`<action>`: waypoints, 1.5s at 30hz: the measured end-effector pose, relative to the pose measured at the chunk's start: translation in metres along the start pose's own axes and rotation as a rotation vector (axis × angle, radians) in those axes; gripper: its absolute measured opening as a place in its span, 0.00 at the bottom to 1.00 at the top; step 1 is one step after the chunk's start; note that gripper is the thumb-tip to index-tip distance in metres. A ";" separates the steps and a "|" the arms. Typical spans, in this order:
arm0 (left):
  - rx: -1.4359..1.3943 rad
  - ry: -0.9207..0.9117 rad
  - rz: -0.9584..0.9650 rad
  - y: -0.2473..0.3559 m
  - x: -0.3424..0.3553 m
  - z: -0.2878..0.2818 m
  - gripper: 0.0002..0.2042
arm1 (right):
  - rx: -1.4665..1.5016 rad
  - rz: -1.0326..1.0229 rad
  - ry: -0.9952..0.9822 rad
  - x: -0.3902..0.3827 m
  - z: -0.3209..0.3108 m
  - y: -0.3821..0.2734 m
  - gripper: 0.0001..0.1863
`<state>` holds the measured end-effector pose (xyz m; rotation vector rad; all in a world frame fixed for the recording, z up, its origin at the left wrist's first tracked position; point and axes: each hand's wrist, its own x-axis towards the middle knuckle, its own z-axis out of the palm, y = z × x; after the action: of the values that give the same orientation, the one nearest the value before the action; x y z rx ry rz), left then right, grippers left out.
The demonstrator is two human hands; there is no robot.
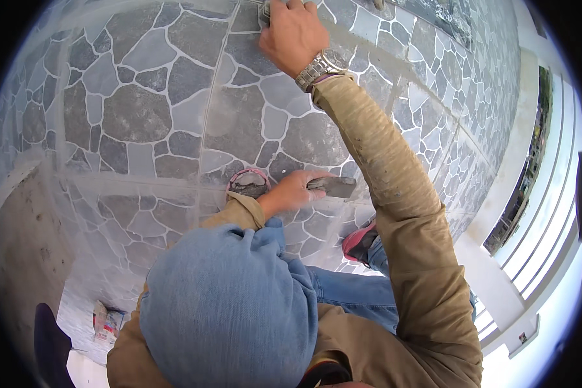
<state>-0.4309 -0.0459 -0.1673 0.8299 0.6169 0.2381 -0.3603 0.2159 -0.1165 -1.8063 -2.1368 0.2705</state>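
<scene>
My left hand point(296, 193) is low over the floor near the middle of the head view. Its fingers are closed on a flat grey rectangular blade point(335, 187), which points right and looks smeared with mortar. My right arm stretches far forward, with a metal watch point(323, 66) at its wrist. At the upper edge, my right hand point(293, 32) is closed with the knuckles up, against a small grey object point(264, 13). Most of that object is hidden or cut off. Beneath both hands lies the stone-patterned floor point(236, 119), grey irregular pieces with pale joints.
Pink-trimmed shoes, one left point(249, 183) and one right point(361, 243), rest on the floor beside my left hand. A rounded blue denim shape point(226, 304) covers the lower middle. A concrete block point(26, 239) stands left, a printed packet point(107, 321) lower left, a white railing point(530, 258) right.
</scene>
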 end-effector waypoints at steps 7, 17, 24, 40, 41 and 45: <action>0.132 -0.019 -0.015 0.015 -0.003 -0.001 0.24 | -0.262 -0.140 -0.019 -0.048 0.011 0.004 0.20; 0.020 -0.014 0.001 0.008 0.005 0.003 0.23 | -0.195 -0.137 0.015 -0.025 0.033 -0.020 0.20; -0.062 -0.022 -0.002 0.004 -0.004 0.000 0.24 | -0.272 0.431 -0.145 -0.028 -0.067 0.105 0.16; 0.002 -0.065 -0.058 0.012 -0.008 -0.005 0.23 | -0.035 -0.142 0.010 0.011 0.015 -0.068 0.11; 0.003 -0.061 -0.057 0.015 -0.008 -0.007 0.23 | -0.053 -0.076 -0.062 0.011 0.004 -0.064 0.17; 0.004 -0.085 -0.023 0.010 0.000 0.001 0.23 | -0.283 -0.200 0.065 -0.006 0.043 -0.025 0.20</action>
<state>-0.4304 -0.0401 -0.1597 0.8323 0.5474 0.1801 -0.3984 0.2081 -0.1489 -1.6959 -2.3826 -0.1447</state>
